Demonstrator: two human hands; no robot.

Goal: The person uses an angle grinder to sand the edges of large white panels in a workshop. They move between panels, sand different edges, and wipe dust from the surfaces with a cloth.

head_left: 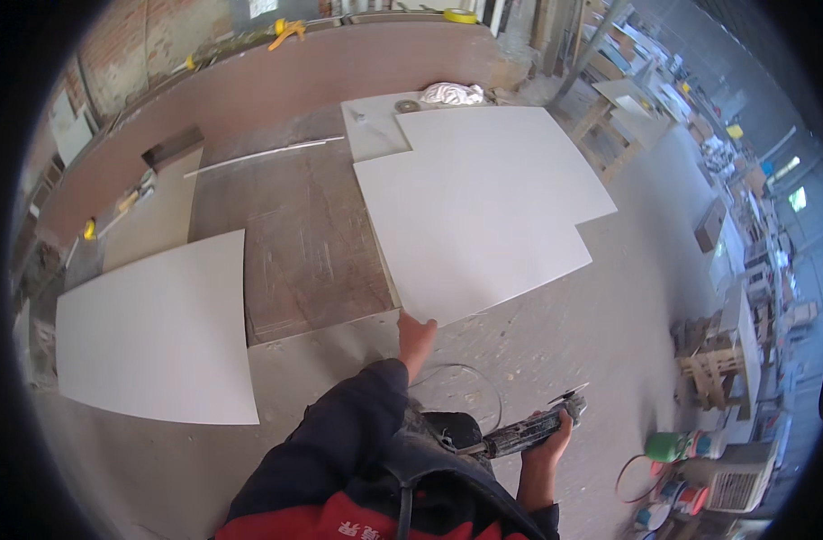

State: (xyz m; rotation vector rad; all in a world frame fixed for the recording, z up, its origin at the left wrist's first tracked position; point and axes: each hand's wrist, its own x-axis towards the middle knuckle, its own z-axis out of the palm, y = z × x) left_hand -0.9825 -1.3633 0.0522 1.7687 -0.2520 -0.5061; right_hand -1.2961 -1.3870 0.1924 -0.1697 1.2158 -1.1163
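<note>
A large white board with corners cut out of it lies over the right part of the brown worktable and juts past its front edge. At the board's near left corner, my left hand is closed on the edge. Low on the right, away from the board, my right hand is wrapped round the body of a dusty angle grinder. The grinder's thin disc points up and away from me; whether it spins I cannot tell. Another white board lies at the table's left end.
A cable loops beside the grinder. Along the table lie a thin white strip and a crumpled cloth. A yellow tape roll rests on the back ledge. Buckets and a wooden stand are on the right.
</note>
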